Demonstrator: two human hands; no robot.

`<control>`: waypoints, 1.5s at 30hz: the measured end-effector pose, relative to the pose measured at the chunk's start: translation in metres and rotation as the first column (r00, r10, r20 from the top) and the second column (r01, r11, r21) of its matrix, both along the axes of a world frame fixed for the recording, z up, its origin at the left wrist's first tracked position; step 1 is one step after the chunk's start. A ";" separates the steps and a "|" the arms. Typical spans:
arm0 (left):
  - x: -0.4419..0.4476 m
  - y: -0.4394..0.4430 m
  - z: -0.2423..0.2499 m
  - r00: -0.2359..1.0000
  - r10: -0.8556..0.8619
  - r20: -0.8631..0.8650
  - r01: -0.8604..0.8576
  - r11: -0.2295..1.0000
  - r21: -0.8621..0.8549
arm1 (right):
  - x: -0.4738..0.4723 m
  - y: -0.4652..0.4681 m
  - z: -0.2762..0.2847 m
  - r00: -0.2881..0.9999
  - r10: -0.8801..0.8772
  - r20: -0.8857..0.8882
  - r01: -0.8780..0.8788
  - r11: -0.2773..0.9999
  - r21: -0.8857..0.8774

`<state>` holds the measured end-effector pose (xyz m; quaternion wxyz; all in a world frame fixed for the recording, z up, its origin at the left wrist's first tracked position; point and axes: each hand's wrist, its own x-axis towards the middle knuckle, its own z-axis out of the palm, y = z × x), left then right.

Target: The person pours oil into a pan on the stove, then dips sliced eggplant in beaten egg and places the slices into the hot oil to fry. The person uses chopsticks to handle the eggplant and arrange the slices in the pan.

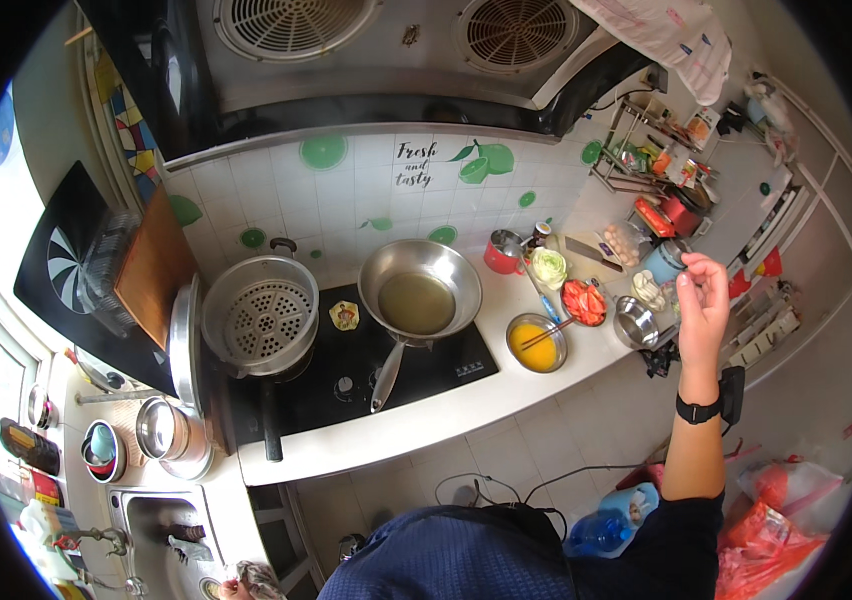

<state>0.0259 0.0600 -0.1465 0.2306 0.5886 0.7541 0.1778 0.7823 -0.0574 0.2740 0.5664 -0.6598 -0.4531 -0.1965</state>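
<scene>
My right hand [703,296] is raised at the right end of the counter, near a blue container [666,261]. Its fingers are bent, apart from the thumb, and nothing shows between them. At the bottom left, my left hand [234,590] grips a greyish cloth [259,579] by the sink's edge; part of that hand is cut off. A steel frying pan [418,300] with yellowish liquid sits on the black stove, left of a bowl of beaten egg [534,346] with chopsticks. Cut tomato fills a bowl [583,302] beside an empty steel bowl [636,322].
A pot with a perforated steamer insert [261,315] occupies the stove's left side. Behind the bowls are a red pot [502,253], cabbage [549,267], a knife [592,253] and eggs [621,241]. The range hood [396,112] overhangs the stove; cables [583,471] run below the counter.
</scene>
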 end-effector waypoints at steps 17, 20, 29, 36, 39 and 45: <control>0.077 -0.040 -0.055 0.830 0.557 -0.033 -0.542 0.819 0.189 | 0.256 -0.142 -0.125 0.965 -0.145 -0.218 0.147 0.989 -0.005; 0.131 -0.062 -0.033 0.876 0.481 0.033 -0.479 0.863 0.161 | 0.286 -0.166 -0.157 0.917 -0.166 -0.363 0.156 0.986 -0.057; 0.257 -0.098 0.034 0.929 0.356 0.097 -0.358 0.934 -0.003 | 0.299 -0.173 -0.241 0.802 -0.179 -0.571 0.144 0.984 -0.105; 0.296 -0.081 0.058 0.971 0.174 -0.167 -0.192 0.976 -0.099 | 0.293 -0.176 -0.256 0.572 -0.319 -0.756 0.367 0.923 -0.112; 0.305 -0.074 0.046 0.968 0.126 -0.216 -0.164 0.973 -0.164 | 0.291 -0.188 -0.253 0.606 -0.328 -0.724 0.350 0.928 -0.127; 0.324 -0.079 0.018 0.966 -0.160 -0.201 0.113 0.967 -0.228 | 0.291 -0.219 -0.246 0.646 -0.217 -0.732 0.250 0.966 -0.066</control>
